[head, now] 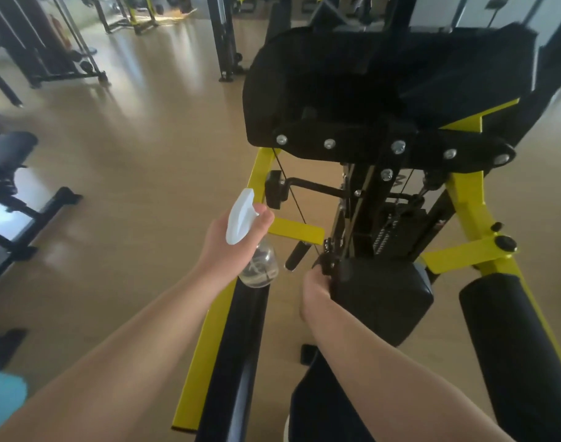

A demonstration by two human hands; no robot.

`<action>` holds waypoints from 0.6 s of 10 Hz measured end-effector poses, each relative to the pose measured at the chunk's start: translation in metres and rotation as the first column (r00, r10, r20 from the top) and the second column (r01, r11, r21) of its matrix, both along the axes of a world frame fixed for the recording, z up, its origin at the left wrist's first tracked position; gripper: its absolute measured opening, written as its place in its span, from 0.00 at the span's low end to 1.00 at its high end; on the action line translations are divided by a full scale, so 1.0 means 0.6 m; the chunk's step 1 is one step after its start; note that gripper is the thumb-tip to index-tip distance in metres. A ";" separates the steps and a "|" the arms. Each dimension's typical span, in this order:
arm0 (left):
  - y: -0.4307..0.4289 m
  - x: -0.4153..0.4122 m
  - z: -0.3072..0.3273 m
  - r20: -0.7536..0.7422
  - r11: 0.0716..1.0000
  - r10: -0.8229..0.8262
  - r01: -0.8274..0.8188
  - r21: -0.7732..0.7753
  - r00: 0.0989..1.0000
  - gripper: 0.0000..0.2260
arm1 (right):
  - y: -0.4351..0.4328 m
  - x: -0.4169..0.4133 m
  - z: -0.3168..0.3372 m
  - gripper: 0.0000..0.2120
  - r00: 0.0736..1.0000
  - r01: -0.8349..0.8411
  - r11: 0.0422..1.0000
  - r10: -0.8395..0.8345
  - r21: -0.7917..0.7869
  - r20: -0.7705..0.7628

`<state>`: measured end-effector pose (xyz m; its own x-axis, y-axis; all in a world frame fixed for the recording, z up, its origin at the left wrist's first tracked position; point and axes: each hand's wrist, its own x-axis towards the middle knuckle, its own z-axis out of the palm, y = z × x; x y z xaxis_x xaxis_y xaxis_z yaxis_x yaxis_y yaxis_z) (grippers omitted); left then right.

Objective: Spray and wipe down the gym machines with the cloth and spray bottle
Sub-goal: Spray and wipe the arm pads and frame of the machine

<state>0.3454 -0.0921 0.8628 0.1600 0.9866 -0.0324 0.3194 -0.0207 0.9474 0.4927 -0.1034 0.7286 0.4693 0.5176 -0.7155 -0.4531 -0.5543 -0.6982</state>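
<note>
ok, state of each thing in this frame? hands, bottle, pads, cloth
left hand: grips the spray bottle round its neck.
spray bottle: held in the air, white nozzle pointing up and away, looks nearly empty.
right hand: against the left edge of the small black pad; fingers hidden, grip unclear.
small black pad: touched by the right hand.
large black pad: untouched.
cloth: not visible.

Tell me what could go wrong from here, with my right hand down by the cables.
1. The right hand reaches beside the black pad, close to the cables and weight stack; hidden fingers could get pinched if anything shifts.
2. The left hand holds the spray bottle with its nozzle seemingly aimed past the yellow frame; a squeeze may wet the floor, a slip hazard.
3. No cloth shows, so spray might go unwiped.
</note>
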 end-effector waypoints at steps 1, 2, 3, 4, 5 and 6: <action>0.023 0.001 -0.012 0.016 0.998 -0.059 0.060 -0.007 0.998 0.13 | 0.029 -0.005 -0.066 0.32 0.991 -0.014 0.999 0.019 -0.037 0.131; 0.049 -0.002 -0.024 -0.011 0.993 -0.118 0.118 -0.005 0.993 0.12 | 0.046 -0.011 -0.065 0.31 0.985 0.087 0.992 -0.072 -0.092 0.156; 0.066 -0.009 -0.029 -0.005 0.989 -0.147 0.147 -0.015 0.989 0.13 | 0.054 -0.013 -0.040 0.20 0.979 0.178 0.984 -0.177 -0.002 0.102; 0.082 -0.021 -0.032 0.007 0.984 -0.174 0.174 -0.032 0.985 0.14 | 0.047 -0.015 -0.042 0.20 0.965 0.228 0.969 -0.238 0.093 0.108; 0.097 -0.036 -0.035 0.016 0.977 -0.209 0.210 -0.038 0.978 0.13 | 0.040 -0.026 -0.063 0.24 0.975 0.199 0.978 -0.204 0.060 0.084; 0.110 -0.045 -0.042 0.041 0.972 -0.229 0.231 -0.043 0.973 0.11 | 0.036 -0.031 -0.061 0.19 0.950 0.306 0.940 -0.292 0.149 -0.111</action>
